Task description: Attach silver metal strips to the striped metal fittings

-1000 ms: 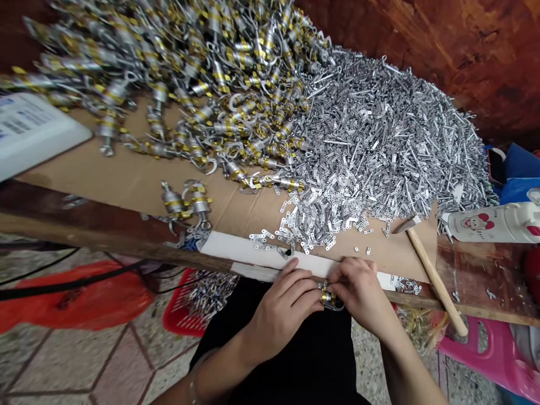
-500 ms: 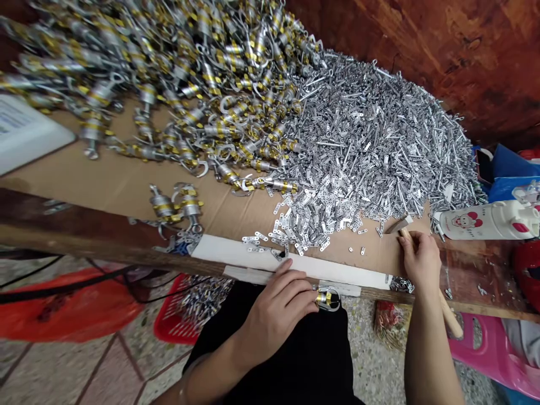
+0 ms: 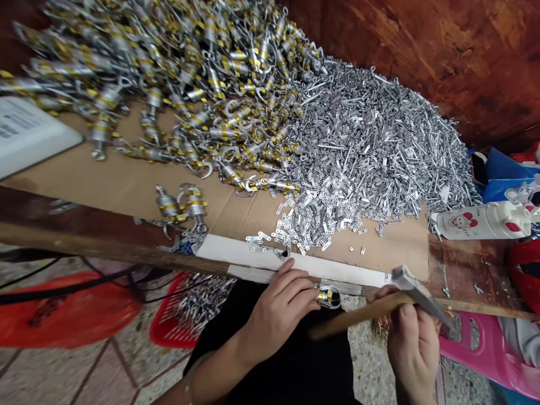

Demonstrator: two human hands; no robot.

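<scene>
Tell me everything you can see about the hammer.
The hammer has a grey, metallic-looking head, blunt at one end and tapering at the other, and a plain, light brown handle that looks like wood. The right hand grips it close to the head. It is tilted, the handle pointing left and slightly down in the picture, its blurred end over the black clothing. Only that hand visibly touches it.

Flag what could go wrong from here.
The right hand grips the hammer close to its head, so the handle, pointing toward the left hand, might catch it.
The clasp in the left hand could slip onto the lap.
Small metal plates near the left index fingertip may get nudged.
</scene>
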